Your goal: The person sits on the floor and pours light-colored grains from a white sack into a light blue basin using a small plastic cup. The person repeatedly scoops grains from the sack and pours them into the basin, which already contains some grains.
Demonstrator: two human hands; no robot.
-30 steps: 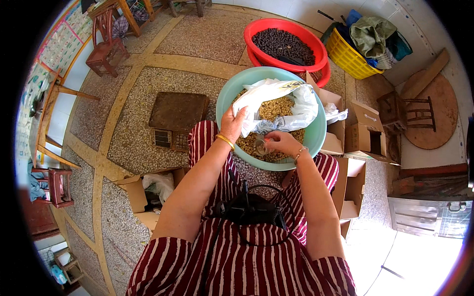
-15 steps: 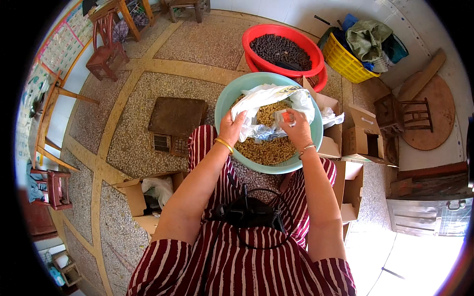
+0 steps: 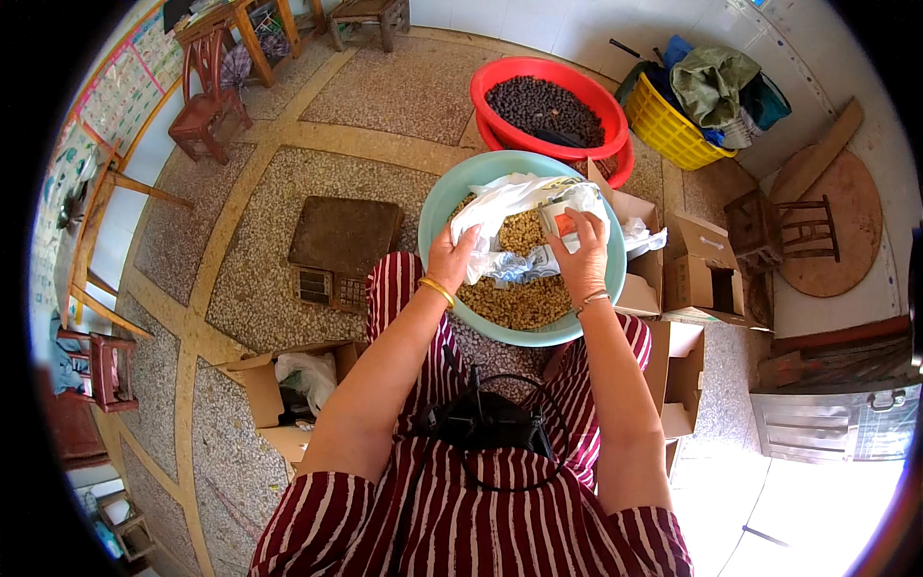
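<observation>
A small clear container with a red patch point(image 3: 555, 219) is clamped in the right hand point(image 3: 584, 258), at the right side of an open white plastic bag point(image 3: 505, 195). The left hand point(image 3: 450, 258) grips the bag's left edge. Around it lies a round pale-green basin point(image 3: 436, 206) with tan kernels point(image 3: 514, 306); a red basin point(image 3: 615, 120) stands on the far side.

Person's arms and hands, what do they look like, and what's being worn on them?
The short sleeves are dark red with whitish stripes, leaving the forearms bare. Neither hand wears a glove. Above the left hand sits a plain yellow-gold bangle; above the right hand, a thin bracelet, too small to make out in detail.
</observation>
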